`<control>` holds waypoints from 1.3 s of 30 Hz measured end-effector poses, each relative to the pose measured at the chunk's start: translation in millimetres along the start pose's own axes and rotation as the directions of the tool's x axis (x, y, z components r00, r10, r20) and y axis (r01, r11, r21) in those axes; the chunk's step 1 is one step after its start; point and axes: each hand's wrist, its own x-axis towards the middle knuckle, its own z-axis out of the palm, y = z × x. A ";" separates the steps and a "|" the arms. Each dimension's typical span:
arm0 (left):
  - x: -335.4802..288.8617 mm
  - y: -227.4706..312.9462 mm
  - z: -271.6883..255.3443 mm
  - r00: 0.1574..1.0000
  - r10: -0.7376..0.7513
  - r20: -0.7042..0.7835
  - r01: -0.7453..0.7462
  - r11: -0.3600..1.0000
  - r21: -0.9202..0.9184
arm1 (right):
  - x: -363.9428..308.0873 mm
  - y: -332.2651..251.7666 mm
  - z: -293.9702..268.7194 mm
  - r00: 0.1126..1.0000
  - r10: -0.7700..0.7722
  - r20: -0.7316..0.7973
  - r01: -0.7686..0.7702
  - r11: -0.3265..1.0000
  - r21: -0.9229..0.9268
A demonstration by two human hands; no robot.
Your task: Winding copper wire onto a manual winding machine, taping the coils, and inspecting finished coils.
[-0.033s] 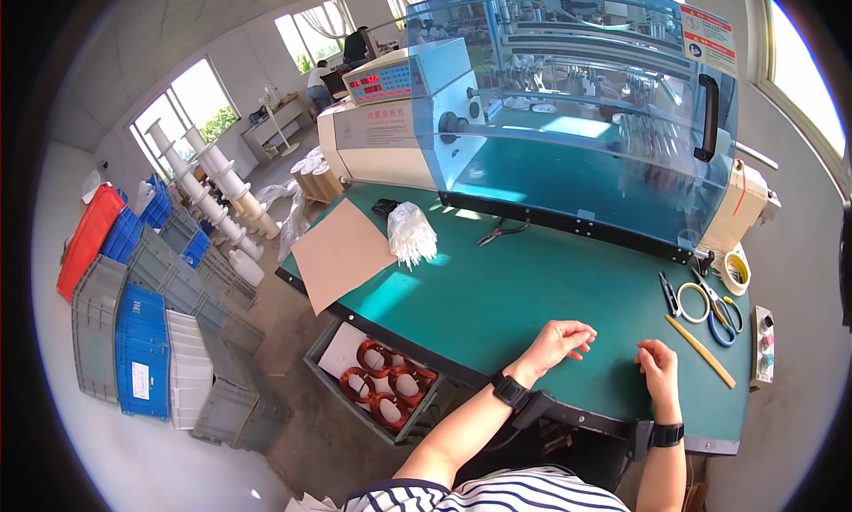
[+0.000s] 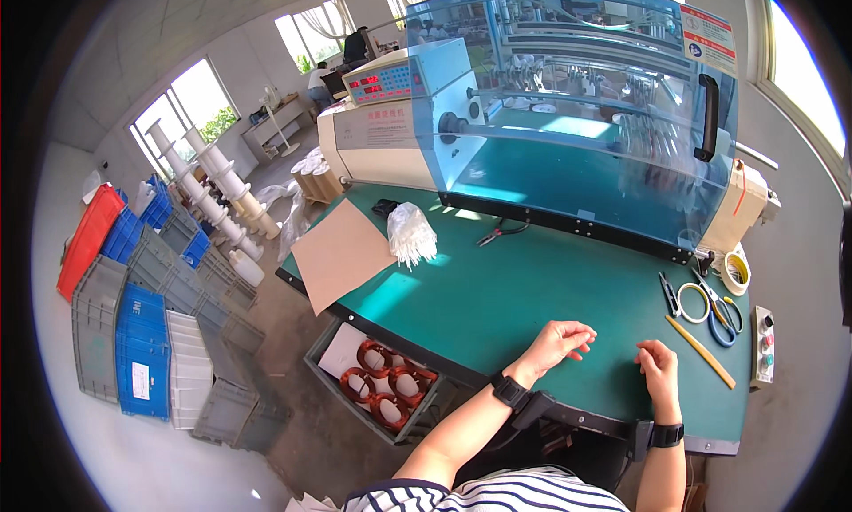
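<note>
My left hand [image 2: 559, 344] hovers over or rests on the green tabletop [image 2: 497, 308] near its front edge. Its fingers are loosely bent and a little apart, with nothing visible between them. To its right, my right hand [image 2: 658, 372] is held with the fingers curled in, and no object shows in it. Nearest to that hand lies a yellow-brown stick [image 2: 701, 352]. Beyond the stick are blue-handled scissors [image 2: 721, 324], a white tape roll [image 2: 693, 302] and a small black cutter-like tool [image 2: 668, 294].
A winding machine [image 2: 382, 130] with a blue transparent cover [image 2: 586, 175] spans the table's back. Pliers [image 2: 502, 234], a bag of white strips [image 2: 412, 232] and brown cardboard [image 2: 340, 255] lie before it. Below left, a grey crate [image 2: 328, 374] holds several copper coils [image 2: 406, 385]. A button box [image 2: 763, 345] sits right.
</note>
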 end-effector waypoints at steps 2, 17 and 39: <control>1.2 -1.2 -0.8 1.000 0.004 0.000 -0.004 1.000 0.002 | 1.2 0.2 -0.6 1.000 0.008 0.006 -0.008 1.000 0.003; 0.6 -1.6 -1.9 0.999 0.043 0.011 -0.042 0.999 -0.032 | 0.1 -1.7 -1.3 1.000 -0.004 0.001 0.004 1.000 0.010; -124.5 210.6 122.0 0.350 0.906 0.237 -0.901 0.395 -0.180 | -56.0 -236.8 -113.3 0.491 -0.836 -0.244 0.803 0.543 -0.245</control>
